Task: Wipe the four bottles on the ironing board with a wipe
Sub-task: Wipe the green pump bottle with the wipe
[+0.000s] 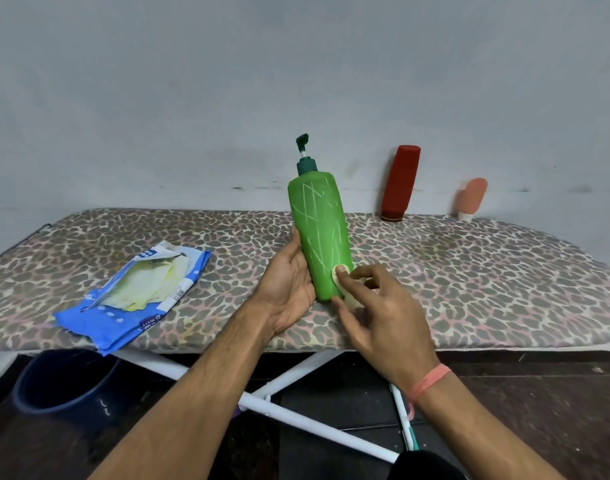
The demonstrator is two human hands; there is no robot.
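Observation:
A tall green pump bottle (319, 230), streaked with pale scribble marks, stands tilted on the leopard-print ironing board (469, 271). My left hand (286, 289) holds its lower left side, fingers wrapped behind it. My right hand (376, 313) pinches a small pale wipe (341, 275) and presses it against the bottle's lower right side. A dark red bottle (400, 183) leans upside down against the wall at the back. To its right a small pink bottle (472, 197) also stands on its white cap. A fourth bottle is not in view.
An open blue wipes packet (137, 296) with pale wipes showing lies on the board's left part, overhanging the front edge. Under the board are white crossed legs (296, 375) and a dark blue bucket (64, 386) on the floor. A grey wall stands right behind the board.

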